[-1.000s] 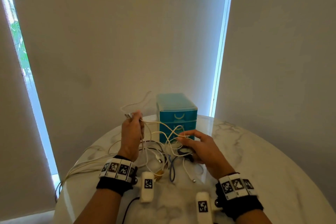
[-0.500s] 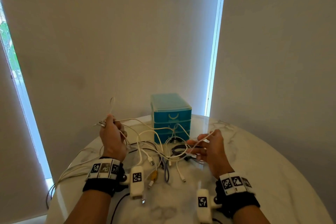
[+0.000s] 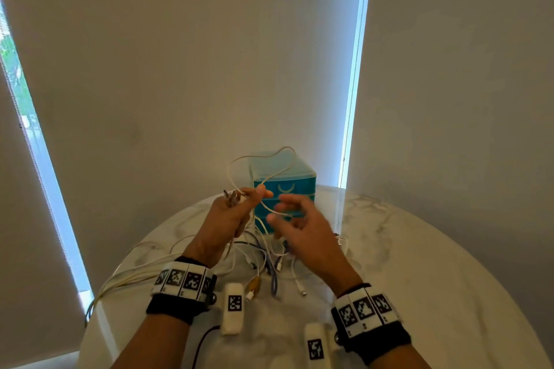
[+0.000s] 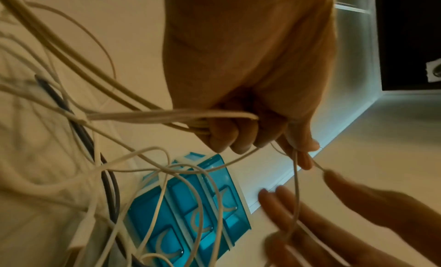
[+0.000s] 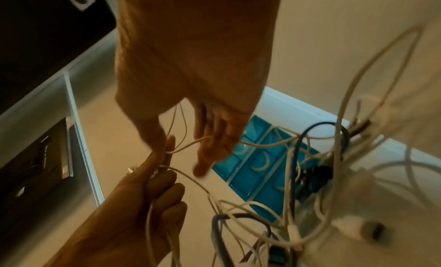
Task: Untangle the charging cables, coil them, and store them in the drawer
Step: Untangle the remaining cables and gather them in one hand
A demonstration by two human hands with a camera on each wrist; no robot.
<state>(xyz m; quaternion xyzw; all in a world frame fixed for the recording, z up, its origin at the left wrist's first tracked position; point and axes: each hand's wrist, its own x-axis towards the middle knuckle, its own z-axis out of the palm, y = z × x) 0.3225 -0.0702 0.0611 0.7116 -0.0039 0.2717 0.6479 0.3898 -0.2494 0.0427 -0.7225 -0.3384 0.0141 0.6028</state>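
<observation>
Cream charging cable [image 3: 260, 189] pinched in my left hand [image 3: 227, 219], loop arching upward; my right hand [image 3: 299, 228], fingers relaxed, empty, just beside its slack.

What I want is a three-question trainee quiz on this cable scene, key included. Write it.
1. True or false: every drawer of the blue drawer unit is shut.
2. Which hand grips the white cable bundle? A left, B right, C neither.
3. Fill in: the loose tangle lies on the ___.

Key
1. True: the three fronts sit flush.
2. A: the left hand has its fingers curled round the bundle.
3. The table.
</observation>
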